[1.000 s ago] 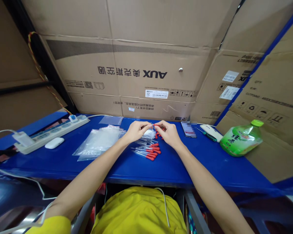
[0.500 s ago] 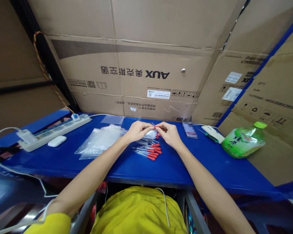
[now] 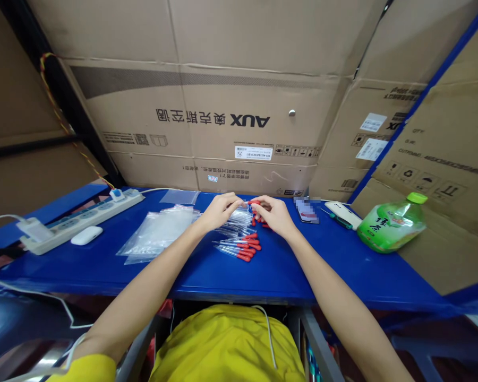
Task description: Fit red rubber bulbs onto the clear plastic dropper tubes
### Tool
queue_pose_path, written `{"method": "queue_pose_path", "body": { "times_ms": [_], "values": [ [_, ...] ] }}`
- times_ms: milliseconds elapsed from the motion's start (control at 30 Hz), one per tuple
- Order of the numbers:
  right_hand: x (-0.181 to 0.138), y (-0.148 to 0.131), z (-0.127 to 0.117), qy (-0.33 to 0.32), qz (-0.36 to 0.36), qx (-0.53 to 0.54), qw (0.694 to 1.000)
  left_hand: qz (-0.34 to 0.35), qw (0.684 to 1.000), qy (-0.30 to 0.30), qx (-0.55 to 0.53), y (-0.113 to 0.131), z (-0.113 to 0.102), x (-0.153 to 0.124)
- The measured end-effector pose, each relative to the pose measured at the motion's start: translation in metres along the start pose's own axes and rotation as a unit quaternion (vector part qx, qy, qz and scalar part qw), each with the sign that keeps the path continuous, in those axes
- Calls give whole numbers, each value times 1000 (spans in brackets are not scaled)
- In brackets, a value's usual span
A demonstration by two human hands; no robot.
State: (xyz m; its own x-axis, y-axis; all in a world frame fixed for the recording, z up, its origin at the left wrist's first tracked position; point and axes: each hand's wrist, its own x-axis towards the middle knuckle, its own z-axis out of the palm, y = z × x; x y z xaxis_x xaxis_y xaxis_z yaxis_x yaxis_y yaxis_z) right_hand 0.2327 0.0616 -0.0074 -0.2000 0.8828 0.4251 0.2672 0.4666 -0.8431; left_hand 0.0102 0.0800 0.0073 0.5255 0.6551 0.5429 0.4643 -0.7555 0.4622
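Note:
My left hand (image 3: pixel 220 212) and my right hand (image 3: pixel 276 216) meet above the far part of the table, fingers closed in a pinch. Between them is a dropper with a red rubber bulb (image 3: pixel 255 202); my right fingers grip the bulb, my left fingers its clear tube end. Beneath and between the hands lies a pile of clear dropper tubes (image 3: pixel 239 223), partly hidden by my fingers. Closer to me, several red-bulbed droppers (image 3: pixel 245 253) lie together with bulbs to the right. Left of my left hand rests a stack of clear plastic zip bags (image 3: pixel 159 233).
On the blue table (image 3: pixel 287 276), a power strip (image 3: pixel 83 220) and a white earphone case (image 3: pixel 86 235) lie left. A phone (image 3: pixel 306 211), a green-handled tool (image 3: pixel 340 220), a white device (image 3: pixel 342 213) and a green bottle (image 3: pixel 392 225) are right. Cardboard walls (image 3: pixel 239 90) enclose the back.
The red bulb now shows more between my fingertips, with my right hand shifted slightly off it. The view has turned a little to the right; the loose droppers lie as before.

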Motion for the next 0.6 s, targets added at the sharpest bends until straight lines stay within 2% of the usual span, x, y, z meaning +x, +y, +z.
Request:
{"method": "queue_pose_path", "body": {
  "times_ms": [267,600],
  "values": [
    [-1,-1,-2,-20,5,-1,1000,19,997,-22,-67,-2,-2,-1],
    [-3,-1,-1,-26,11,31,999,15,998,-24,-56,0,-3,-2]
  ]
}}
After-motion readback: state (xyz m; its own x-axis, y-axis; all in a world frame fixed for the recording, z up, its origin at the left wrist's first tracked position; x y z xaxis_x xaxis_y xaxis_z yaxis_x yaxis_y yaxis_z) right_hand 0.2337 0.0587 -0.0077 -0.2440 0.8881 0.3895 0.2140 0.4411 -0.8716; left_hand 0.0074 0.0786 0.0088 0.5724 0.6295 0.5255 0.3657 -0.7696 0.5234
